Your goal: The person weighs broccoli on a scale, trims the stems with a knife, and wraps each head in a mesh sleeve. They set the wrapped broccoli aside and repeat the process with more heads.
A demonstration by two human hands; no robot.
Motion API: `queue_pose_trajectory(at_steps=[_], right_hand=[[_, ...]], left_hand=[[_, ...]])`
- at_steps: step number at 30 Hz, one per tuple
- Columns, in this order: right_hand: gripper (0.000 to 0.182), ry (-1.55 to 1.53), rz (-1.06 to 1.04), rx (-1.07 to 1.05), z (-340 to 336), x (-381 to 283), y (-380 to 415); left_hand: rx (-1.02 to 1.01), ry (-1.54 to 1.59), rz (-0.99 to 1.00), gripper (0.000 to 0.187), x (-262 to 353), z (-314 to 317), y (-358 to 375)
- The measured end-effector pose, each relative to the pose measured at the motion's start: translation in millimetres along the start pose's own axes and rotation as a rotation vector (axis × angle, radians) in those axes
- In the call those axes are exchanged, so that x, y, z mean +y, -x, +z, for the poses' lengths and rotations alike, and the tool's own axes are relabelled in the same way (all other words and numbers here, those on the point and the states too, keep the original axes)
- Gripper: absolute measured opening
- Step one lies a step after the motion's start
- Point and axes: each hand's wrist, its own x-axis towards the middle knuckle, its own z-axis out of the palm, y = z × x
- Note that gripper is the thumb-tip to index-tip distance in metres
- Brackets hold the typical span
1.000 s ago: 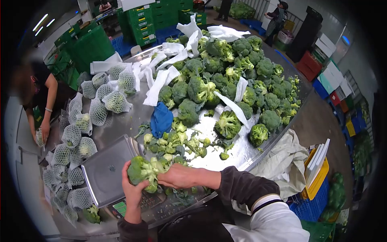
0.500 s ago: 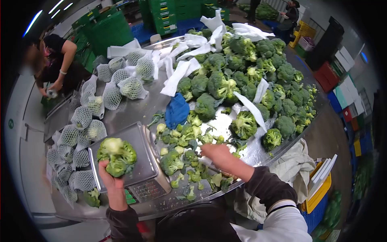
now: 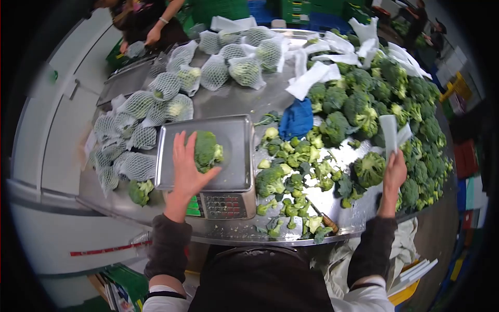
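A broccoli head (image 3: 207, 151) lies on the metal tray of a weighing scale (image 3: 236, 156), its stem pointing right. My left hand (image 3: 189, 169) is at its left side, fingers spread, with the thumb below the head. Over on the right, my right hand (image 3: 395, 174) has its fingers closed round the lower end of a white foam sleeve (image 3: 388, 135). Just left of that hand is a cut broccoli head (image 3: 369, 169). A knife (image 3: 328, 222) with a wooden handle lies among trimmed pieces (image 3: 293, 182) near the table's front edge.
Net-wrapped broccoli (image 3: 140, 106) covers the table's left side. A large broccoli pile (image 3: 364, 104) with more foam sleeves fills the right. Between them is a blue cloth (image 3: 296, 119). A co-worker's hand (image 3: 154, 35) shows at the upper left. Green crates (image 3: 296, 10) stand behind.
My left hand has lowered the broccoli onto the scale and spread its fingers. My right hand has moved from the trimmings to a foam sleeve. The view has shifted left.
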Motion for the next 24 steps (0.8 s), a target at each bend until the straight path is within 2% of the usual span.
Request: queue_pose_trajectory(at_steps=[1,2,3,4,5,6,7,8,9,10,11,12,13,14,15,16,18,20,21,22,24], right_hand=[[0.019,-0.221,0.021,-0.063,-14.0,-29.5,10.6],[0.018,-0.436,0.049,-0.131,-23.3,-62.1,30.7],[0.018,-0.582,0.111,-0.325,-22.7,-78.9,53.9],[0.018,-0.721,0.17,-0.519,-20.4,-95.0,77.1],[0.017,-0.818,0.031,-0.613,-15.9,-118.8,103.5],[0.017,-0.861,0.122,-0.851,-28.6,-154.1,121.9],[0.018,-1.031,0.236,-0.971,-23.3,-171.4,146.9],[0.021,-1.069,0.173,-1.094,-19.0,-181.6,160.5],[0.024,-0.978,0.104,-1.182,-14.4,-185.8,164.7],[0.029,-0.999,0.1,-1.201,-13.5,-187.8,161.9],[0.034,-1.003,0.023,-1.005,-12.7,-191.6,156.1],[0.04,-1.001,-0.052,-0.805,-14.0,-200.2,147.2],[0.047,-0.919,-0.19,-0.72,-19.9,-210.6,137.0],[0.054,-0.833,-0.324,-0.633,-27.0,-220.1,127.6],[0.056,-0.865,-0.383,-0.709,-31.2,-229.4,124.5],[0.047,-0.847,-0.534,-0.748,-24.6,-229.9,126.3],[0.032,-0.807,-0.445,-0.838,-18.4,-230.1,133.4],[0.025,-1.028,-0.056,-0.783,4.8,-222.4,144.3],[0.025,-1.175,0.226,-0.782,2.2,-230.1,144.4],[0.024,-1.329,0.421,-0.839,9.2,-229.4,144.8],[0.025,-1.465,0.647,-0.967,18.5,-238.3,158.9]], left_hand=[[0.086,-0.026,0.093,0.081,12.1,-2.7,1.6],[0.057,0.168,0.091,0.077,25.1,-1.1,6.6],[0.035,0.367,0.09,0.073,39.9,4.2,11.8],[-0.152,0.672,-0.055,0.068,57.7,13.5,16.1],[-0.338,0.979,-0.199,0.063,76.1,24.8,20.5],[-0.454,1.206,-0.293,0.055,86.0,45.2,26.9],[-0.453,1.324,-0.399,0.046,96.2,57.8,31.5],[-0.361,1.279,-0.448,0.034,99.4,67.2,36.5],[-0.32,1.257,-0.474,0.029,100.4,64.6,35.1],[-0.279,1.235,-0.501,0.024,100.1,61.1,33.6],[-0.271,1.234,-0.508,0.024,95.2,60.2,35.0],[-0.417,1.181,-0.49,0.023,87.5,60.4,36.8],[-0.561,1.125,-0.47,0.022,81.8,60.8,39.6],[-0.558,1.124,-0.476,0.022,81.0,62.3,42.7],[-0.629,1.126,-0.442,0.021,82.2,64.8,45.8],[-0.701,1.127,-0.407,0.02,82.4,67.5,49.6],[-0.696,1.209,-0.414,0.023,80.7,70.8,56.8],[-0.715,1.65,-0.894,0.028,82.0,60.9,58.0],[-0.704,1.649,-0.889,0.028,78.0,61.7,60.3],[-0.604,1.637,-0.781,0.034,71.8,68.0,64.1],[-0.413,1.601,-0.565,0.047,61.9,83.7,72.9]])
